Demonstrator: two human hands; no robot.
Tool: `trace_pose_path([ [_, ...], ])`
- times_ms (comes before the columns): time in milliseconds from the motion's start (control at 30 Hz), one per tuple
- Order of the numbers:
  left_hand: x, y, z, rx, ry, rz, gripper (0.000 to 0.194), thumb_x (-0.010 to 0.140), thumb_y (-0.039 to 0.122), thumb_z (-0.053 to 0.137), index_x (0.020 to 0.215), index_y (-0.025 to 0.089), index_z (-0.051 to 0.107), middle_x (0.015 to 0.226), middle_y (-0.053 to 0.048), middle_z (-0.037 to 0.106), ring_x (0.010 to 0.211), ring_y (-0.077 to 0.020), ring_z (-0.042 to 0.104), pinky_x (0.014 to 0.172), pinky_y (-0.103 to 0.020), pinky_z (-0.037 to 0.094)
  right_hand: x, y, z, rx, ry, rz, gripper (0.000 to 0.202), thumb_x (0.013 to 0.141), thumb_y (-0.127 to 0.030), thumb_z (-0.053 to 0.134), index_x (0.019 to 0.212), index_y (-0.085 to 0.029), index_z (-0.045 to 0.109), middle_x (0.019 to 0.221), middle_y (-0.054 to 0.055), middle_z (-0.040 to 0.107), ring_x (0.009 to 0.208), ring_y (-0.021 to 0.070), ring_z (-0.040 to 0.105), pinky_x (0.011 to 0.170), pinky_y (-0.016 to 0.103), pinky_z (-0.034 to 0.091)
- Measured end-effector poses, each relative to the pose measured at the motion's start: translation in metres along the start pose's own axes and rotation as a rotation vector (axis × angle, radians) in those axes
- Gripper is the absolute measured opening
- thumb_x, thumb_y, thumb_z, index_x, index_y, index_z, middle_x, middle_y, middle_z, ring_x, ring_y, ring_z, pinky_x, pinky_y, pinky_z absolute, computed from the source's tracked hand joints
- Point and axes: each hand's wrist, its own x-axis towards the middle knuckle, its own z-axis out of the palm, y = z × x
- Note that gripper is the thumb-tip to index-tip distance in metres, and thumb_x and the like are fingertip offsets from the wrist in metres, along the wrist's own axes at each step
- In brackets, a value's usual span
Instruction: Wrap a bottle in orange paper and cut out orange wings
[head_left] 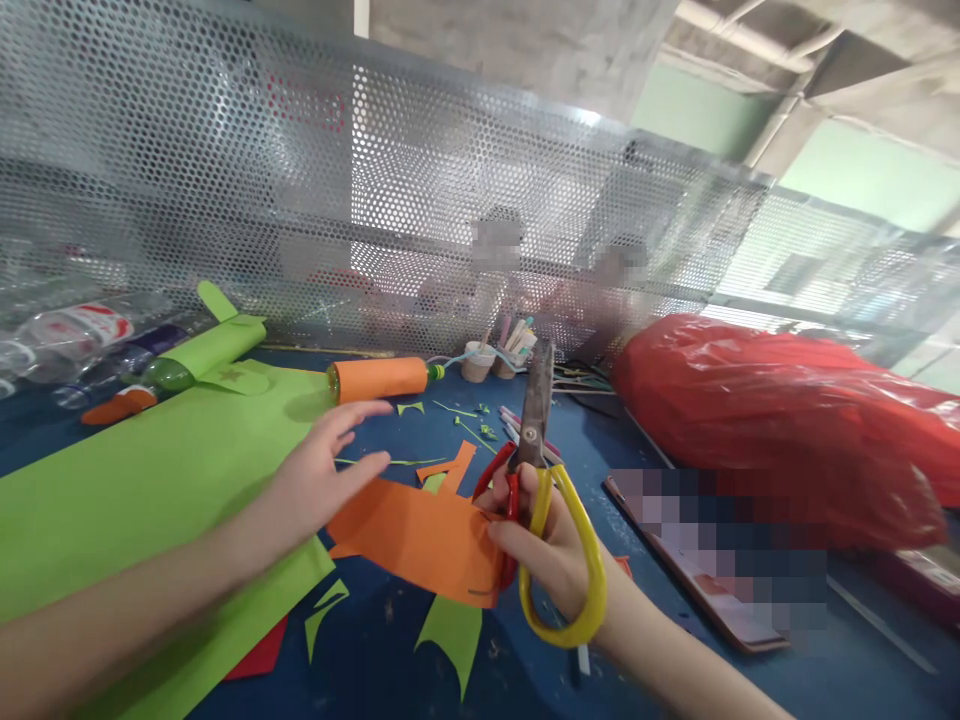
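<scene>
My right hand (551, 545) is closed around scissors (533, 425) with one red and one yellow handle, their blades pointing up. The same hand pinches the right end of an orange paper piece (424, 535) under its thumb. My left hand (322, 470) has its fingers apart and holds nothing, just above the left end of that orange paper. Beneath my left forearm lies a large green paper sheet (187, 480). Green scraps (454, 635) and orange strips (454, 470) are scattered on the blue table (375, 640).
Behind the left hand lies an orange-wrapped bottle (382, 379); a green-wrapped bottle (225, 350) and clear bottles (67, 335) are farther left. Cups of markers (478, 362) stand by the perforated metal screen (420, 200). At right are a red plastic bag (750, 410) and a tablet (697, 560).
</scene>
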Motion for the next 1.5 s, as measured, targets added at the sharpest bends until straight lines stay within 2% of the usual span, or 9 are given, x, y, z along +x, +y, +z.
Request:
trace_pose_path([
  [133,-0.017,0.01,0.008,0.16,-0.393,-0.078,0.025,0.08,0.043,0.065,0.095,0.024,0.073,0.106,-0.006,0.071,0.103,-0.0286,0.061,0.095,-0.042,0.041,-0.001,-0.006,-0.002,0.013,-0.057,0.001,0.011,0.068,-0.018,0.059,0.077,-0.021,0.054,0.076,-0.001,0.054,0.071,0.017,0.054,0.067,0.032,0.045],
  [267,-0.032,0.011,0.018,-0.239,-0.604,-0.331,0.017,0.076,0.036,0.072,0.082,0.021,0.066,0.083,0.002,0.071,0.077,-0.016,0.063,0.071,-0.026,0.047,-0.001,-0.003,0.0,0.15,-0.086,0.047,0.011,0.076,-0.028,0.065,0.077,-0.023,0.055,0.079,0.001,0.062,0.078,0.0208,0.061,0.075,0.036,0.049],
  [433,-0.031,0.004,0.018,-0.533,-0.482,-0.376,0.014,0.078,0.028,0.074,0.083,0.022,0.062,0.085,0.005,0.069,0.078,-0.0102,0.061,0.074,-0.02,0.045,0.003,0.005,0.001,0.321,0.043,0.083,0.026,0.08,-0.047,0.068,0.08,-0.026,0.052,0.074,0.001,0.064,0.066,0.0213,0.065,0.063,0.037,0.054],
  [600,-0.032,0.001,0.018,-0.558,-0.468,-0.386,0.018,0.077,0.028,0.076,0.091,0.02,0.067,0.094,-0.001,0.071,0.089,-0.0154,0.064,0.079,-0.024,0.048,0.005,0.003,0.002,0.335,0.013,0.134,0.039,0.068,-0.041,0.08,0.078,-0.025,0.045,0.064,-0.004,0.062,0.051,0.0161,0.062,0.051,0.03,0.051],
  [800,-0.042,0.008,0.027,-0.611,-0.512,-0.625,0.026,0.076,0.038,0.075,0.095,0.021,0.071,0.071,0.003,0.07,0.058,-0.0087,0.062,0.06,-0.019,0.05,0.0,0.005,0.008,0.259,-0.068,0.121,0.042,0.069,-0.042,0.079,0.079,-0.025,0.041,0.054,-0.008,0.055,0.045,0.0124,0.054,0.046,0.026,0.046],
  [1033,-0.029,0.002,0.024,-0.589,-0.293,-0.439,0.02,0.08,0.038,0.072,0.09,0.021,0.073,0.076,0.0,0.075,0.063,-0.0101,0.065,0.065,-0.019,0.051,-0.008,0.0,0.003,0.189,-0.171,0.086,0.052,0.082,-0.074,0.044,0.085,-0.024,0.057,0.088,0.008,0.065,0.078,0.0241,0.063,0.078,0.043,0.052],
  [1133,-0.026,0.007,0.021,-0.652,-0.224,-0.436,0.021,0.078,0.037,0.074,0.089,0.019,0.074,0.074,-0.001,0.076,0.063,-0.0118,0.066,0.064,-0.02,0.053,-0.019,-0.008,0.001,-0.018,-0.316,0.1,0.056,0.089,-0.071,0.034,0.087,-0.02,0.059,0.086,0.009,0.063,0.079,0.0231,0.061,0.081,0.041,0.05],
  [1267,-0.029,0.013,0.022,-0.711,-0.185,-0.482,0.028,0.072,0.04,0.078,0.089,0.019,0.074,0.071,-0.003,0.076,0.057,-0.0153,0.067,0.06,-0.026,0.055,-0.03,-0.012,0.006,-0.139,-0.312,0.082,0.064,0.089,-0.074,0.018,0.074,-0.02,0.049,0.062,0.002,0.051,0.054,0.0167,0.053,0.052,0.03,0.047],
  [1500,-0.035,0.013,0.024,-0.699,-0.172,-0.436,0.022,0.073,0.039,0.076,0.078,0.018,0.075,0.065,-0.002,0.075,0.056,-0.0139,0.066,0.06,-0.023,0.054,-0.027,-0.009,0.006,-0.4,-0.471,-0.196,0.056,0.091,-0.07,0.02,0.088,-0.019,0.044,0.066,0.0,0.05,0.052,0.0128,0.043,0.046,0.025,0.034],
])
